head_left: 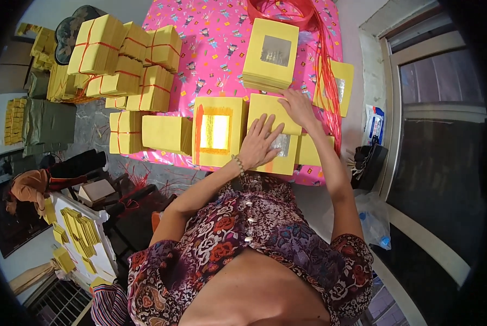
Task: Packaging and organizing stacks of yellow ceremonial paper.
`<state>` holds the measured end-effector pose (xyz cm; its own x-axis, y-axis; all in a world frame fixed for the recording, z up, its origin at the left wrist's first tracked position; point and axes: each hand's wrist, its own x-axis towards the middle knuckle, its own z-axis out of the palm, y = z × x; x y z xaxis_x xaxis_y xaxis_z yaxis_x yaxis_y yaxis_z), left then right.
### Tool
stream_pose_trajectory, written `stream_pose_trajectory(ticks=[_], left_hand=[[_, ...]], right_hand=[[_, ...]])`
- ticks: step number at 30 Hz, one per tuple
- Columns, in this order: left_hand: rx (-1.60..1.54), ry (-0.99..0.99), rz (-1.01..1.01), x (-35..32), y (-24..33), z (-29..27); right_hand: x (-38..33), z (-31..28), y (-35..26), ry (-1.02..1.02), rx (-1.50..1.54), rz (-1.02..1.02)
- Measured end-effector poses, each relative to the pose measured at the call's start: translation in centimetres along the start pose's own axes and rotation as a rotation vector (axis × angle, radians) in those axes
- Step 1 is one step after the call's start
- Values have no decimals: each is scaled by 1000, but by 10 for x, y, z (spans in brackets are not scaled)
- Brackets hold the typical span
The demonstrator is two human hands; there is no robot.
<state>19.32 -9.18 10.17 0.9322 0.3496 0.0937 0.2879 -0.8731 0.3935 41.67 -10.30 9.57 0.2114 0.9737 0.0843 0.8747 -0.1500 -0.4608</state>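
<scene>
My left hand lies flat with spread fingers on a yellow paper sheet at the table's near edge. My right hand is at that sheet's far right corner, fingers bent together on its edge; the thumb is hidden. Beneath, a yellow stack with a silver foil patch shows partly between my arms. Left of it is a yellow paper stack with a shiny foil square and an orange band. Beyond my hands stands a taller yellow paper stack with a silver square on top.
Bundles tied with red string are piled at the table's left. A red plastic ring and red strands lie far right on the pink patterned cloth. A window frame borders the right; another person is at the left.
</scene>
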Motion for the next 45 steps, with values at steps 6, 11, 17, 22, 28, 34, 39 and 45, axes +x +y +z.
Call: stream_pose_trajectory(ticks=[6, 11, 17, 22, 28, 34, 39, 45], left_hand=[[-19, 13, 8, -10, 13, -6], [1, -19, 2, -13, 16, -7], [-1, -32, 9, -15, 18, -7], [13, -29, 19, -15, 15, 0], [23, -33, 18, -21, 16, 3], [8, -27, 25, -22, 15, 5], [7, -19, 28, -22, 15, 7], [-78, -69, 61, -24, 8, 4]], right_hand=[[-14, 1, -13, -4, 91, -45], [-17, -6, -19, -51, 60, -8], [-21, -3, -21, 19, 59, -47], [-22, -6, -22, -54, 96, 24], [-81, -16, -51, 172, -35, -79], [-146, -6, -61, -64, -119, -63], [-150, -4, -53, -135, -84, -57], [-157, 6, -43, -219, -4, -52]])
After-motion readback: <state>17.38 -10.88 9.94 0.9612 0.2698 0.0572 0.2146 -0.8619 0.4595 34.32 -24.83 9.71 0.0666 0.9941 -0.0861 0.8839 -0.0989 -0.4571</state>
